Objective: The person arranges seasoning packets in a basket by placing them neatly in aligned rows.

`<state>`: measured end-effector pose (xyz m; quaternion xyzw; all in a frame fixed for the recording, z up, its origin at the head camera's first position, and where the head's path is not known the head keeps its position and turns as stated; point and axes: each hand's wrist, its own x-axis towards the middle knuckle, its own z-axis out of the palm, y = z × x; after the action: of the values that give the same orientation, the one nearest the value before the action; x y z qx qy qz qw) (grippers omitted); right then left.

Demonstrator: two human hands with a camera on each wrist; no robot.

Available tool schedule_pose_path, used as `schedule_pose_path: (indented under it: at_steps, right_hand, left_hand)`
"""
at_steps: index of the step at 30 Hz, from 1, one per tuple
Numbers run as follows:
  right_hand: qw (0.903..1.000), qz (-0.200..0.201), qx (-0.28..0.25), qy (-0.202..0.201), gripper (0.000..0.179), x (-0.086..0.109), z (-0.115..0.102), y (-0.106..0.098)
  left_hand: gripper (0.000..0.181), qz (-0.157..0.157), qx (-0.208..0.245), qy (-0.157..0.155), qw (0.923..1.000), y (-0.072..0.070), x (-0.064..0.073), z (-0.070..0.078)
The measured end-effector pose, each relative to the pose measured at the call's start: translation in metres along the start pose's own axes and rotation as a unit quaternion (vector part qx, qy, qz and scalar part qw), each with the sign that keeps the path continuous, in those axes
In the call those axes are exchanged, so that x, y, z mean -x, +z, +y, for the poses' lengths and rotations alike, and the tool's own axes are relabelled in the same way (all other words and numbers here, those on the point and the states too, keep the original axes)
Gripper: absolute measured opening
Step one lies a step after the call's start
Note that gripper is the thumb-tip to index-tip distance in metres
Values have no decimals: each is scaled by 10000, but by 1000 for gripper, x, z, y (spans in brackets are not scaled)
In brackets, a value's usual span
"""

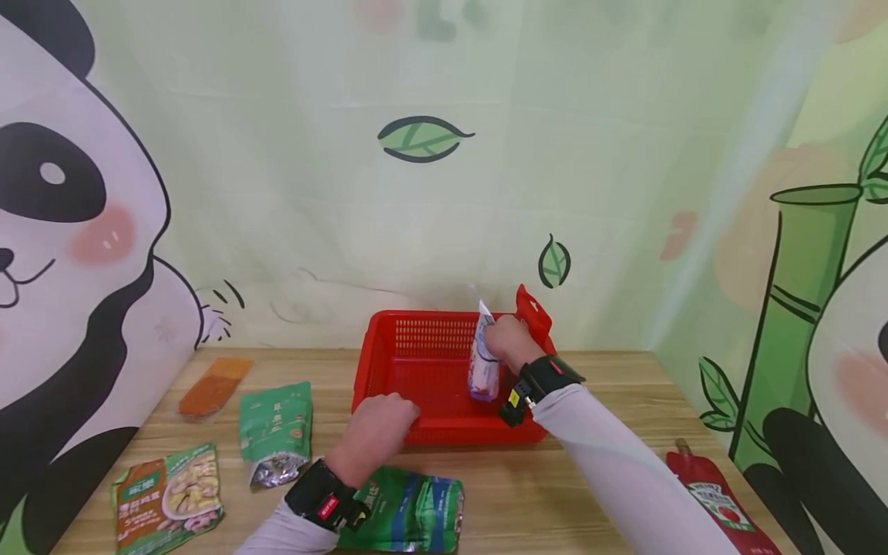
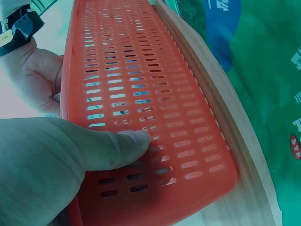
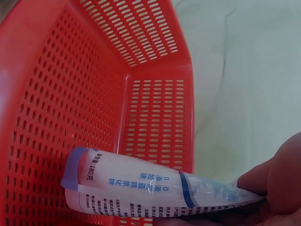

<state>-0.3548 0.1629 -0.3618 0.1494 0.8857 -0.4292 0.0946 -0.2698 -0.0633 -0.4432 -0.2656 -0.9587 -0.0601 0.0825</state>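
My right hand pinches the top end of a white bag of salt with blue print and a purple lower end. The bag stands nearly upright within the right part of a red plastic basket. In the right wrist view the salt bag crosses the slotted basket wall, its narrow end between my fingers. My left hand holds the basket's near left rim. In the left wrist view the thumb presses the outer side of the slotted wall; the other fingers are hidden behind it.
A red packet with a hang hole sticks up at the basket's right side. A green-and-blue pouch lies in front. Leftward are a green stand-up pouch, an orange packet and a brown-green food packet. A red spouted ketchup pouch lies right.
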Motion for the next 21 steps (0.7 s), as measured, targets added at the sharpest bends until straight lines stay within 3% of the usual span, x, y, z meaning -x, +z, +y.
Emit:
schedule_pose_path:
  at_steps: [8,21]
  right_hand:
    - [9997,10,241,-16,32,-4,4,1]
    - [9994,-75,324,25,28,-4,13,5]
  left_hand:
    - [20,276,-118,237,9993,0,2,0]
    - [24,201,-113,126,9997,0,2,0]
